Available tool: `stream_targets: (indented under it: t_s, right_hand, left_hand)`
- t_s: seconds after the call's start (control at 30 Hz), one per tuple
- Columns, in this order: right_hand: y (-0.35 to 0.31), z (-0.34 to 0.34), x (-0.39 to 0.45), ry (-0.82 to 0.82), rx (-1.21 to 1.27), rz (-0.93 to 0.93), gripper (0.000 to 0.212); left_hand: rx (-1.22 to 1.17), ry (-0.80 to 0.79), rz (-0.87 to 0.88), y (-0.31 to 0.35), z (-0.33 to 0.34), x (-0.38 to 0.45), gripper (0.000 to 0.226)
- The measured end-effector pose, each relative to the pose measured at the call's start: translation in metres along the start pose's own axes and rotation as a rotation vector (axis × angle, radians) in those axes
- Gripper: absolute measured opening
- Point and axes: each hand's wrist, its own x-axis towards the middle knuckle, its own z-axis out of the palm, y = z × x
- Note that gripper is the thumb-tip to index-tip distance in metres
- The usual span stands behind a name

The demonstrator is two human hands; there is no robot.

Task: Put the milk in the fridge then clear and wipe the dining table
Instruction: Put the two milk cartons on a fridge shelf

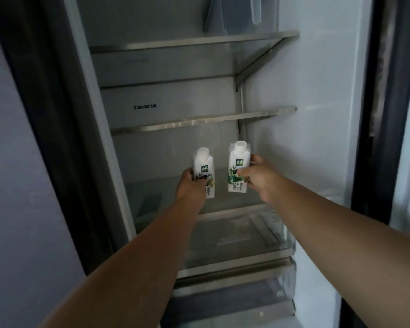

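The fridge (pixel 305 138) stands open in front of me, its inside dim. Both my arms reach into it. My left hand (pixel 191 185) grips a small white milk carton (pixel 205 166) with a white cap and green print. My right hand (pixel 258 176) grips a second, matching milk carton (pixel 238 169). Both cartons are upright, side by side, just above the glass shelf (pixel 152 197) under the second metal-edged shelf (pixel 199 121). I cannot tell whether they touch the glass.
Another metal-edged shelf (pixel 194 42) runs higher up, with a clear plastic piece (pixel 223 15) above it. Clear drawers (pixel 246 245) sit below the hands. The dark door frame (pixel 57 138) is at left, a dark edge (pixel 374 114) at right.
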Motion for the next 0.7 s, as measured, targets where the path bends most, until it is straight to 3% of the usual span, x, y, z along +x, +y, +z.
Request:
stream_targets:
  t_s: [0.4,0.7]
  right_hand:
    - [0.025,0.01,0.022,-0.105,-0.266,0.041,0.052]
    - [0.045,0.021,0.032,-0.06,-0.371,-0.048,0.044]
  left_hand:
    - [0.166,0.0,-0.059,-0.024,0.019,0.024,0.038]
    - [0.285,0.034,-0.039,-0.039,0.033,0.036,0.034]
